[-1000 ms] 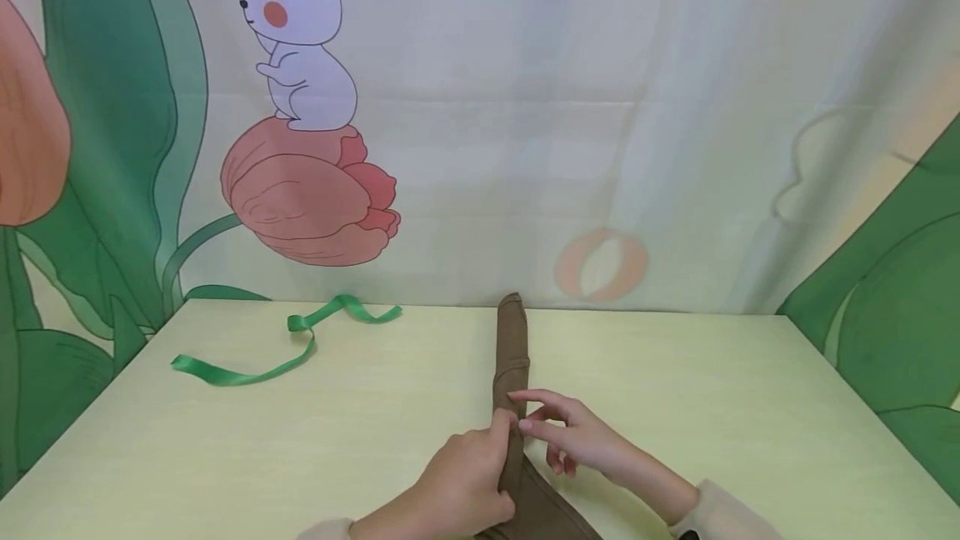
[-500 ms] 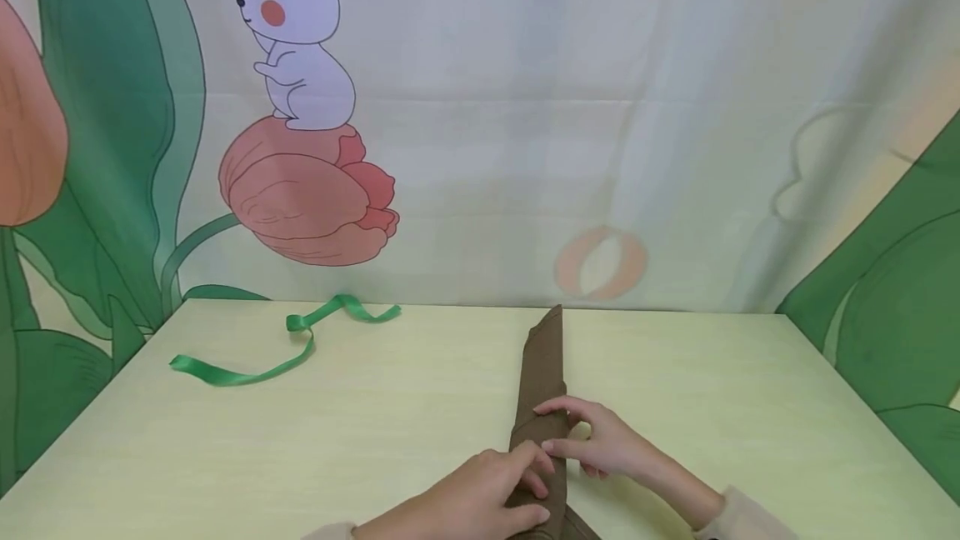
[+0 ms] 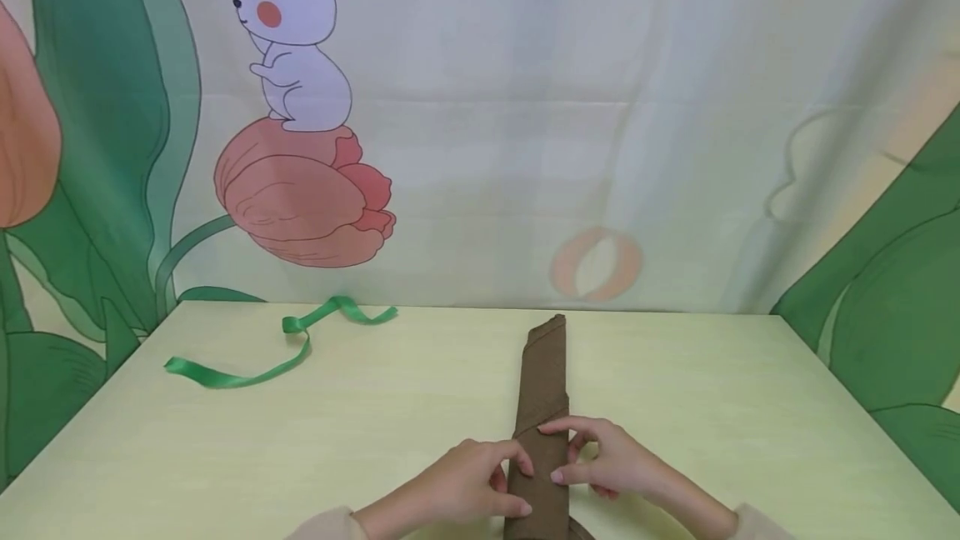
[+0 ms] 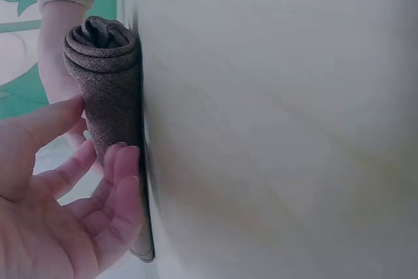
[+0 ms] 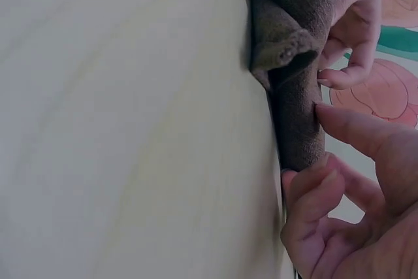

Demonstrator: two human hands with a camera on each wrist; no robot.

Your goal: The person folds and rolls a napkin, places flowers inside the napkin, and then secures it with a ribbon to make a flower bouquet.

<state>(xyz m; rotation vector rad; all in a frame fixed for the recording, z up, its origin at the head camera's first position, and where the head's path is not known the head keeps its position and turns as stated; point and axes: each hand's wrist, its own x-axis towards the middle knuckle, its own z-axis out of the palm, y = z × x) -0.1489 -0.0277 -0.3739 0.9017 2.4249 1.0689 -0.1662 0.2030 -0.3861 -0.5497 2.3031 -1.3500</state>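
Note:
A brown cloth, rolled into a long tube [image 3: 543, 382], lies on the table, pointing away from me. Its far end tapers, and slanting edges of wrapped layers cross its top. My left hand [image 3: 480, 477] holds the near part from the left, thumb and forefinger bent over it. From the right, my right hand [image 3: 611, 461] grips the roll slightly farther along, its forefinger on a layer's edge. The left wrist view shows the coiled end of the roll [image 4: 108, 50]. In the right wrist view, a loose folded corner [image 5: 281, 47] sticks out near the near end.
A green ribbon [image 3: 255, 377] lies curled and twisted at the back left of the pale yellow table [image 3: 300, 457]. Behind the table's far edge hangs a printed curtain [image 3: 480, 148] with a rabbit and tulips.
The roll has shifted right and turned, showing a broader side. Less of the loose cloth shows at the near end. Both hands have moved right with it and a little nearer to me.

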